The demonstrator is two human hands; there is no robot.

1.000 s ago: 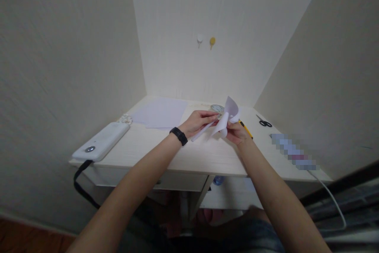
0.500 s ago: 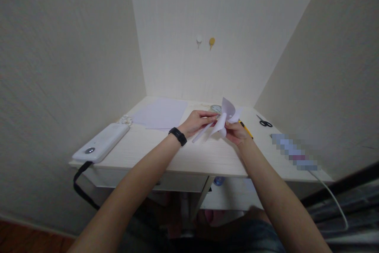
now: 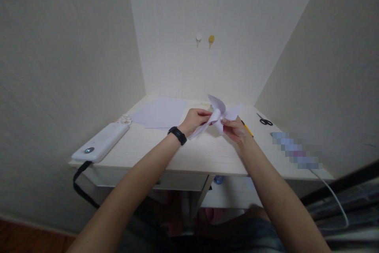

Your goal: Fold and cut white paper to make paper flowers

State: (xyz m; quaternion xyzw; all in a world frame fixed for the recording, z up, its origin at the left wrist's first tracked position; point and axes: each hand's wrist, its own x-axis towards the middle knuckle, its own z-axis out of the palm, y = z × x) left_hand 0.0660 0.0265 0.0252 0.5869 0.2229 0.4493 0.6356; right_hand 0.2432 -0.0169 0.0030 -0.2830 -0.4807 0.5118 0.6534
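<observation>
Between my hands, above the desk, is a white paper pinwheel point(image 3: 218, 115) with curled blades that meet at its middle. My left hand point(image 3: 196, 120), with a black band at the wrist, is closed on it from the left; the fingertips are partly hidden behind a blade. My right hand point(image 3: 235, 128) pinches it from the right, the thumb near the centre and the other fingers behind the paper. A yellow and black utility knife point(image 3: 247, 128) lies on the desk just beyond my right hand.
White paper sheets point(image 3: 162, 111) lie at the back left of the desk point(image 3: 201, 154). A white device point(image 3: 102, 142) with a black strap rests at the left edge. Black-handled scissors point(image 3: 264, 120) and a blurred-out item point(image 3: 296, 150) with a white cable are on the right.
The pinwheel has turned and shifted slightly left, so its centre faces me more. My right thumb has come to the front near the centre. The tape roll behind is now mostly covered.
</observation>
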